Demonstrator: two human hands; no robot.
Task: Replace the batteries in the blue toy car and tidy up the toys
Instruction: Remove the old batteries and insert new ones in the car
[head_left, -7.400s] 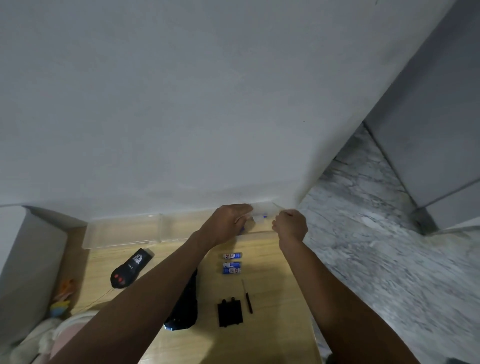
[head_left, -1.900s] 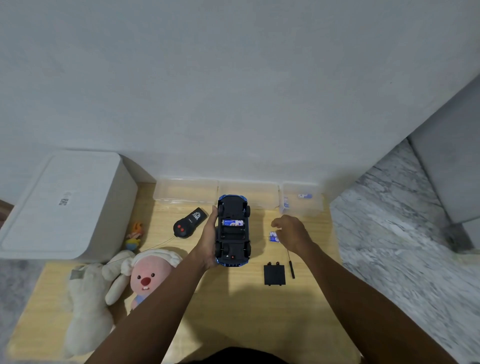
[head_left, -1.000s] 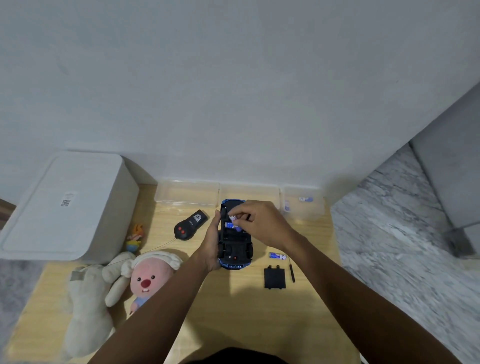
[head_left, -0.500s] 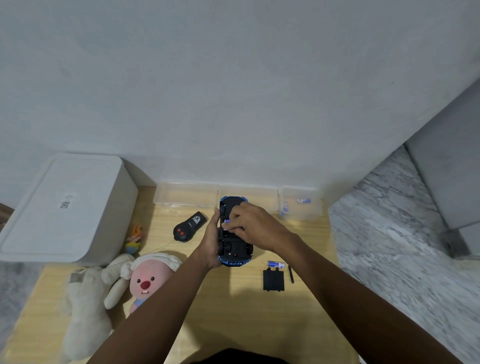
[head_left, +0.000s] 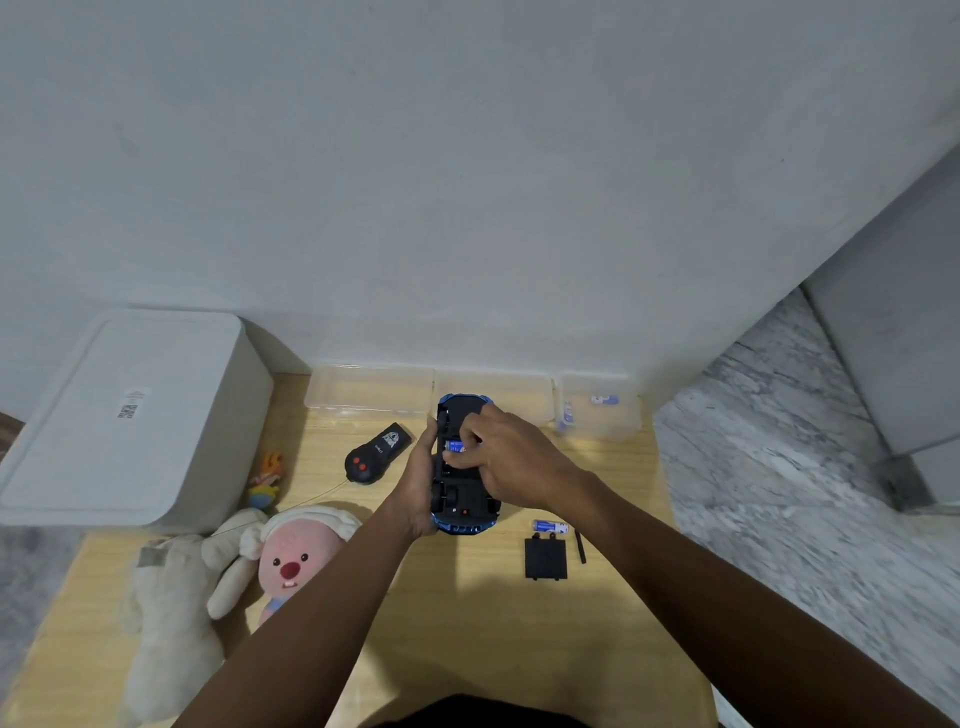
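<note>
Table (head_left: 467, 623): car (head_left: 462, 519) in left grip (head_left: 415, 493).

I am seeing the blue toy car (head_left: 464, 522) lying upside down on the desk (head_left: 467, 639), black underside up, a blue battery (head_left: 455, 446) sitting in its open compartment. Another battery (head_left: 549, 527) is lying just beside the black cover (head_left: 544, 559).

Both forearms reach forward and converge, the left hand (head_left: 418, 483) with thumb extended and fingers wrapped in a sideways clasp, the right hand (head_left: 511, 465) palm down, fingertips curled downward.
</note>
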